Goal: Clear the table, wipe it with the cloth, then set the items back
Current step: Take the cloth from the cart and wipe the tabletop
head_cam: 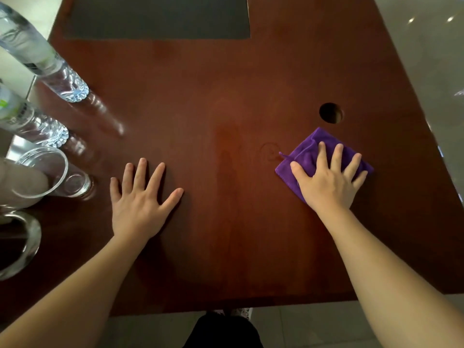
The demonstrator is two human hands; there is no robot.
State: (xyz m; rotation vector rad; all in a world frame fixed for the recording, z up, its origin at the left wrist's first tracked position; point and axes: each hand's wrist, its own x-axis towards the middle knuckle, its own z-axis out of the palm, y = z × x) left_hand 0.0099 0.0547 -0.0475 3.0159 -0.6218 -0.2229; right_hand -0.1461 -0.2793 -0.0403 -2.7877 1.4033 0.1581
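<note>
At the far left edge of the dark reddish-brown wooden table [226,79], four items stand in a column: a tall clear plastic water bottle [37,56] farthest from the person, a second clear plastic water bottle with a green-and-white label [27,119] just in front of it, a clear plastic cup [50,172] nearer still, and a clear glass vessel with a thick rounded rim [22,244] (only partly in view) closest to the near edge. The left hand [140,199] lies palm down on the bare tabletop just to the right of the cup, fingers spread wide and flat, holding nothing. The centre of the table is bare wood with a faint ring mark [270,151]. A dark grey rectangular mat [160,18] lies at the far edge. To the right, the right hand [329,177] presses palm down on a folded purple microfibre cloth [305,153], fingers extended and spread over its upper surface; the cloth lies flat on the table, near the right edge. A round cable hole [331,113] is cut through the tabletop just beyond the cloth. Pale glossy floor [426,46] shows past the right edge.
</note>
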